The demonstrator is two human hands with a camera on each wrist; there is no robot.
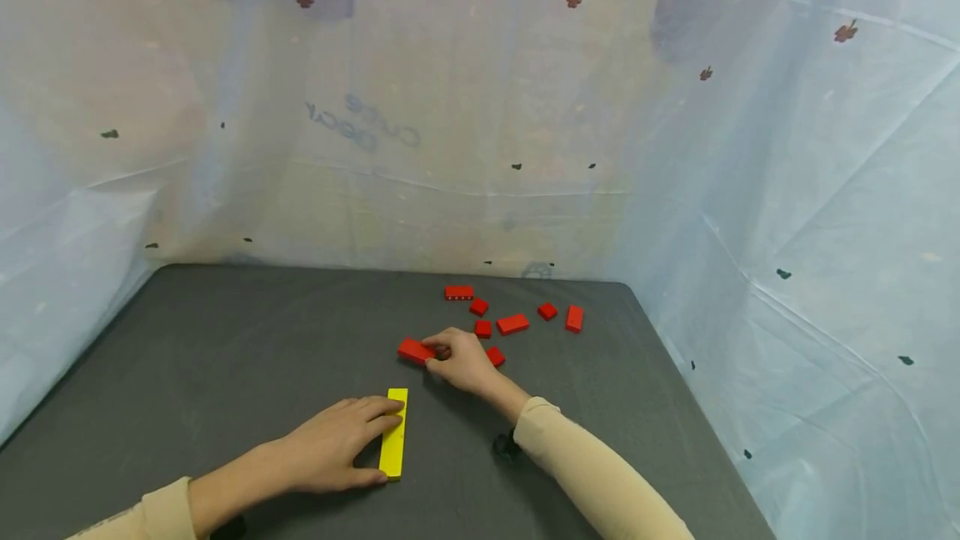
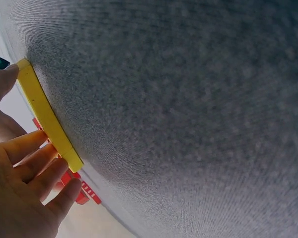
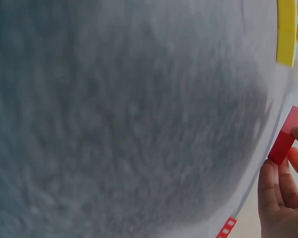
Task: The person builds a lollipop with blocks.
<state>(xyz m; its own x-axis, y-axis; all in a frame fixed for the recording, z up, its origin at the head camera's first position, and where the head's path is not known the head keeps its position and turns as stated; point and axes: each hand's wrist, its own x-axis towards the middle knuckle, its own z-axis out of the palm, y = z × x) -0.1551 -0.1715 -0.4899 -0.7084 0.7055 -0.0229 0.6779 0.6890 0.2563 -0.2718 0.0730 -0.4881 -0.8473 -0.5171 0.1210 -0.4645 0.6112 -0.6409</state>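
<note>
A long yellow block [image 1: 393,444] lies lengthwise on the dark grey table, nearest my left hand [image 1: 335,444]. The thumb touches its near end, and fairly straight fingers [image 2: 27,141] rest against it toward the far end. Up and to the right, my right hand [image 1: 465,363] pinches a red block [image 1: 413,351] between thumb and fingers, just above the table. In the right wrist view this red block [image 3: 285,139] is tilted, its end sticking out past the fingertips. Beside the right wrist another red block [image 1: 495,356] is partly covered by the hand.
Several red blocks, long and short, lie scattered beyond the right hand, among them a long one [image 1: 513,323], a small one [image 1: 547,311] and one with white marks on its side [image 1: 459,293]. A pale translucent sheet [image 1: 465,215] hangs around the back and sides of the table.
</note>
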